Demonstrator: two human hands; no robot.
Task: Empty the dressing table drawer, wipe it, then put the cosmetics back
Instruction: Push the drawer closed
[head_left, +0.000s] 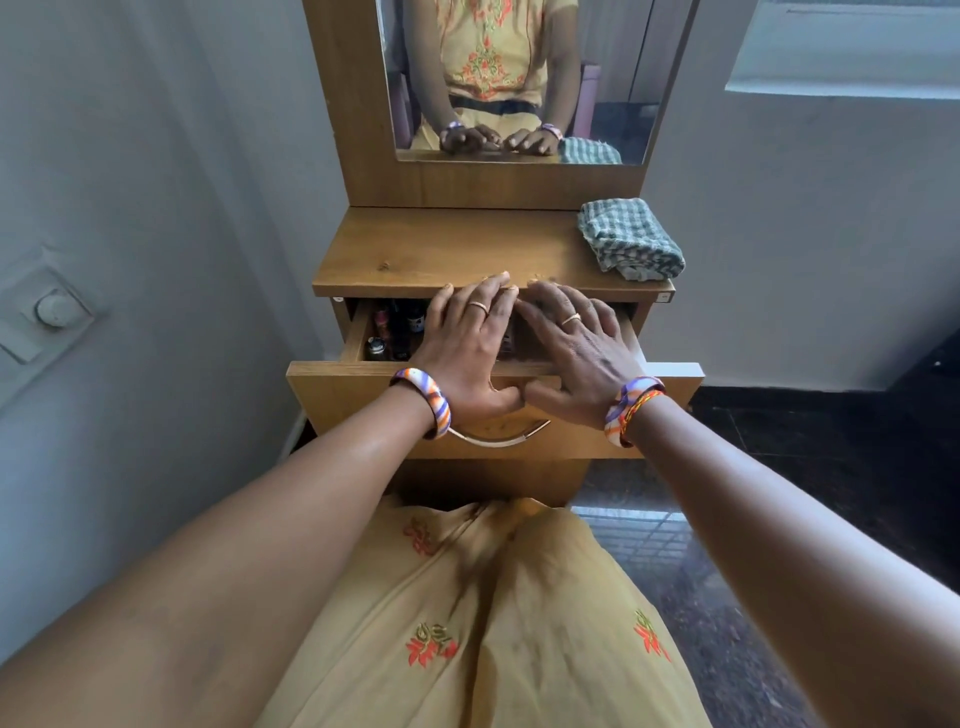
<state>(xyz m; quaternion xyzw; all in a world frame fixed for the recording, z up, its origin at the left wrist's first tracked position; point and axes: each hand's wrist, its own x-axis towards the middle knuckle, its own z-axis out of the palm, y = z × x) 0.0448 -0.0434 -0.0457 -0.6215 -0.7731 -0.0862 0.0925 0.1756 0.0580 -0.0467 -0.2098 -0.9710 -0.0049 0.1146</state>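
Left hand and right hand flat, fingers straight, above open drawer, cosmetics beneath

I see both bare forearms reaching toward 12 o'clock, converging as they go. My left hand lies palm down, fingers straight and together, tips pointing to 1 o'clock. My right hand mirrors it, fingers straight, tips pointing to 11 o'clock. The thumbs nearly meet at 6 o'clock of the hands. Each wrist carries a striped bangle; each hand a ring.
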